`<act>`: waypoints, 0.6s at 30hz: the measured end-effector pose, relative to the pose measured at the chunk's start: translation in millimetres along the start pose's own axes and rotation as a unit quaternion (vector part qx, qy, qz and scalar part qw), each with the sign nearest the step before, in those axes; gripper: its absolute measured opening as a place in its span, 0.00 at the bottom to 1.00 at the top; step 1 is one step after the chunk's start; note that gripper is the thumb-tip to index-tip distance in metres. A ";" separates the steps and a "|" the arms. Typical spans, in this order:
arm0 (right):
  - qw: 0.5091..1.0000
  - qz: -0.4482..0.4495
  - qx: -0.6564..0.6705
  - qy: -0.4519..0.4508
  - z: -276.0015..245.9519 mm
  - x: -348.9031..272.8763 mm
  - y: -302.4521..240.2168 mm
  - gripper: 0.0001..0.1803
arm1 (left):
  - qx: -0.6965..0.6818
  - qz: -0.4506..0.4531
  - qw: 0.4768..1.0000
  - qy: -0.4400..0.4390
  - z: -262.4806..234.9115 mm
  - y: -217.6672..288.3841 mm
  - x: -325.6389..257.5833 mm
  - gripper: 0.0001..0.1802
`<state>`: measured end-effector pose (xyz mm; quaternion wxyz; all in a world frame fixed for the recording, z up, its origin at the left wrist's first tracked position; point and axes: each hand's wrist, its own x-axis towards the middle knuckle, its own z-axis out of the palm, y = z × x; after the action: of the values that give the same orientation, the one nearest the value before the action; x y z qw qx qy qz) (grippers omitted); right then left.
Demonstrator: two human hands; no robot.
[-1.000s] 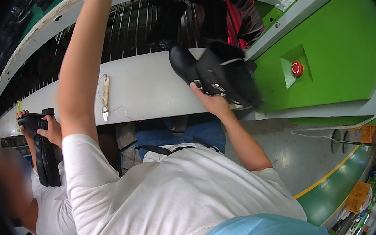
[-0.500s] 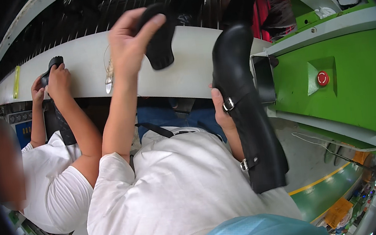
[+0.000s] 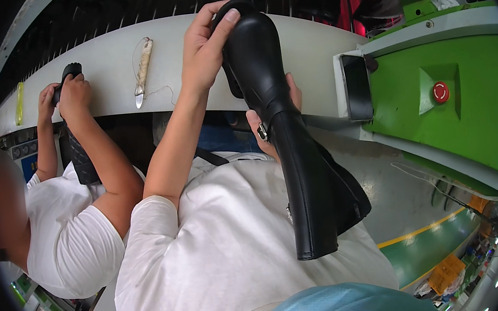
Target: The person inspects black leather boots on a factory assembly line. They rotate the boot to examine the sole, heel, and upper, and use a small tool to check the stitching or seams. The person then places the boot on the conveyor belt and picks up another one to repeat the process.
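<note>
A tall black leather boot (image 3: 257, 53) with silver buckles lies at a slant in front of me, toe away and shaft toward me. My left hand (image 3: 202, 55) is closed on a black shoe sole (image 3: 232, 80), thumb on top at the toe. The sole lies along the boot's underside; whether they touch all along is hidden. My right hand (image 3: 260, 131) wraps round the boot near the ankle buckle, its palm mostly hidden behind the leather. The shaft's side is open in a long slit.
A knife (image 3: 143, 72) with a wrapped handle and a thread lie on the white bench (image 3: 113, 54). At left a co-worker (image 3: 70, 232) handles another black boot (image 3: 81, 159). A green machine (image 3: 483, 97) with a red button (image 3: 441, 92) stands at right; a dark rack lies beyond the bench.
My left hand has brought the sole rightward to the boot's toe. The boot has swung left and turned, showing its open side. The knife has come into full view.
</note>
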<state>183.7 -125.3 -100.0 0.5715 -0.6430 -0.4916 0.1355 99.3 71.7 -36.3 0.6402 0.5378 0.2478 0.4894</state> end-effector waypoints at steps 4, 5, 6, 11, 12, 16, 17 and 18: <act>1.000 -0.007 0.017 0.003 5.8 -0.7 5.0 0.59 | -0.041 0.001 0.999 -0.033 -4.7 -2.9 0.8 0.29; 1.000 0.006 0.017 0.004 9.7 -0.2 2.0 0.59 | -0.023 0.003 0.999 -0.038 -5.1 -1.7 -0.7 0.35; 1.000 0.008 0.017 0.005 11.2 0.9 0.0 0.59 | -0.005 0.004 0.999 -0.043 -2.7 4.9 -2.3 0.42; 1.000 0.004 0.008 -0.004 16.2 4.0 -6.3 0.59 | 0.004 0.021 0.997 -0.077 -1.8 20.7 -6.5 0.58; 1.000 0.010 0.006 -0.010 16.8 3.0 -7.1 0.59 | 0.006 0.023 0.997 -0.074 -2.1 22.0 -7.6 0.60; 0.999 0.040 0.034 -0.011 23.3 5.3 -5.7 0.57 | -0.094 0.055 0.992 -0.066 -7.4 15.4 -7.8 0.43; 0.998 0.040 0.037 -0.012 23.1 6.6 -7.4 0.56 | -0.105 0.036 0.992 -0.066 -8.3 15.4 -6.2 0.43; 0.999 0.017 0.033 -0.005 24.0 6.3 -4.3 0.55 | -0.119 0.015 0.991 -0.064 -5.5 20.7 -3.6 0.44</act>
<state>167.0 -106.5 -101.3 0.5876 -0.6317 -0.4782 0.1644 85.7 69.8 -19.5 0.7069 0.4917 0.1385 0.4892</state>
